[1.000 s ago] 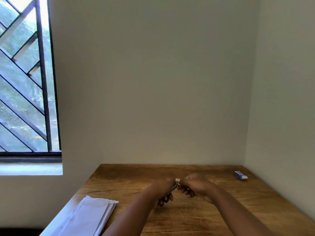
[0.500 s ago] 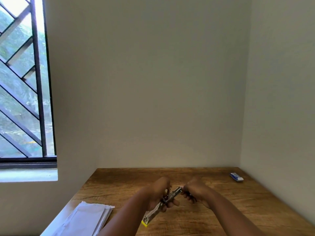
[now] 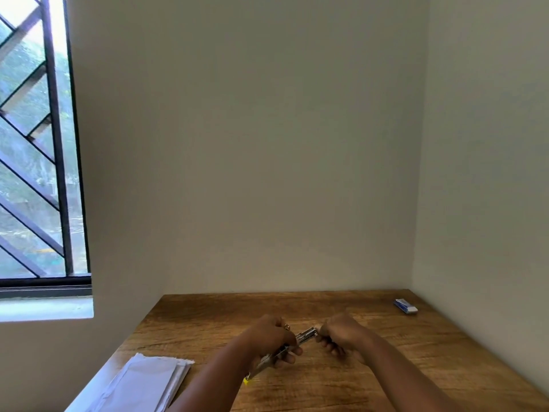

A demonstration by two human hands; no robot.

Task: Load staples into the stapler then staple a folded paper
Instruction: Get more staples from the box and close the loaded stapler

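Item: stapler [image 3: 285, 350], metal, silver, long and narrow, with a yellow tip at its near end. Position: held above the table [image 3: 386, 361] at centre, slanted, yellow end low and toward me, far end raised toward my right hand.

Item: my left hand [image 3: 271, 340]. Fingers wrapped around the stapler's middle, clamped on its body; fingertips show beneath it.

Item: my right hand [image 3: 341, 337]. Fingers curled together at the stapler's far end, pinched on the metal part that sticks out there. I cannot tell whether a strip of staples sits between them; that spot is too small and blurred.

Item: folded paper [image 3: 142, 385], white, several sheets stacked. Position: near-left corner of the table, lying flat, well apart from both hands.

Item: small blue and white box [image 3: 405, 306]. Position: far-right corner of the table, near the wall, lying flat, well apart from the stapler. Its label is unreadable.

Item: table, wooden, brown grain, set into a corner of plain walls.

Item: window [image 3: 35, 144] with dark diagonal bars, at left above the table.
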